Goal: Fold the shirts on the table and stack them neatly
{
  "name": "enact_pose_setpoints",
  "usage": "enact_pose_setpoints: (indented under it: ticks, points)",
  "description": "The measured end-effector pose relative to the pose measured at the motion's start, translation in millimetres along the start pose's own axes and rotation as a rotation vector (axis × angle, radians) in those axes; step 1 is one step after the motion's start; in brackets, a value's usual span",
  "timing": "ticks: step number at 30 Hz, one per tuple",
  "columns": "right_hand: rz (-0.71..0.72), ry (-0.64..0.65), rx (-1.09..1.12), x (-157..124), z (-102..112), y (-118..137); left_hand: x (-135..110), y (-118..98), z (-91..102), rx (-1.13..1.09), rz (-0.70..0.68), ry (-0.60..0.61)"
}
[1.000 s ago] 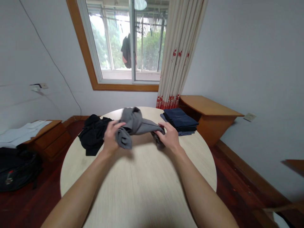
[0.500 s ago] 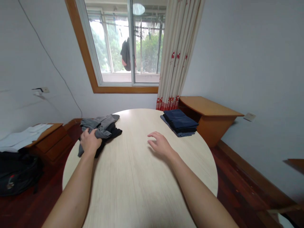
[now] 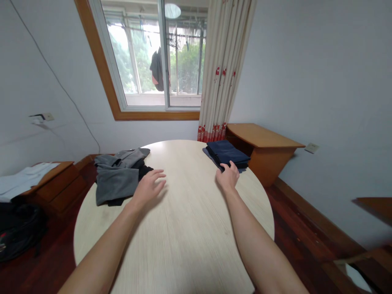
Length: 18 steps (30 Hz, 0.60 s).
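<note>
The hands differ: left hand (image 3: 149, 187) spread beside the grey garment (image 3: 118, 185) at the ten o'clock rim, right hand (image 3: 228, 177) at the folded stack (image 3: 229, 152), one o'clock, grip unclear. Open worktop (image 3: 183, 228) runs between; the left has since released the garment.

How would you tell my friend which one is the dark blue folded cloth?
Find the round pale table in front of the window. On its far right, beside the brown desk, is a neat stack of folded clothes, the right hand at its near edge. The dark blue cloth lies on top, unlike the black cloth beneath and the messy grey cloth on the left.
</note>
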State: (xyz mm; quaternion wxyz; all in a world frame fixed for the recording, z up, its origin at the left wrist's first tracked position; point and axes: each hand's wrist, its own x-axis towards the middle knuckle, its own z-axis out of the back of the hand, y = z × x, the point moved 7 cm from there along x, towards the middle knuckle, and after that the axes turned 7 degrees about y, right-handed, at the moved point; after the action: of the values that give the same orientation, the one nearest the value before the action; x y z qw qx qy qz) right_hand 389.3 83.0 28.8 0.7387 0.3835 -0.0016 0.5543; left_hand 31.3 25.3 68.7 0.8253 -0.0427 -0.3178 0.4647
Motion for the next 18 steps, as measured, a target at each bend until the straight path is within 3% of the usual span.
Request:
enact_pose_setpoints:
  ticks: [8,18]
  points:
    - [-0.062,0.117,-0.048,2,-26,-17,-7,19,-47.5,-0.186,0.028,0.281]
    - [-0.049,0.157,-0.204,5,-24,-12,-10,24,-58.1,-0.189,0.027,0.364]
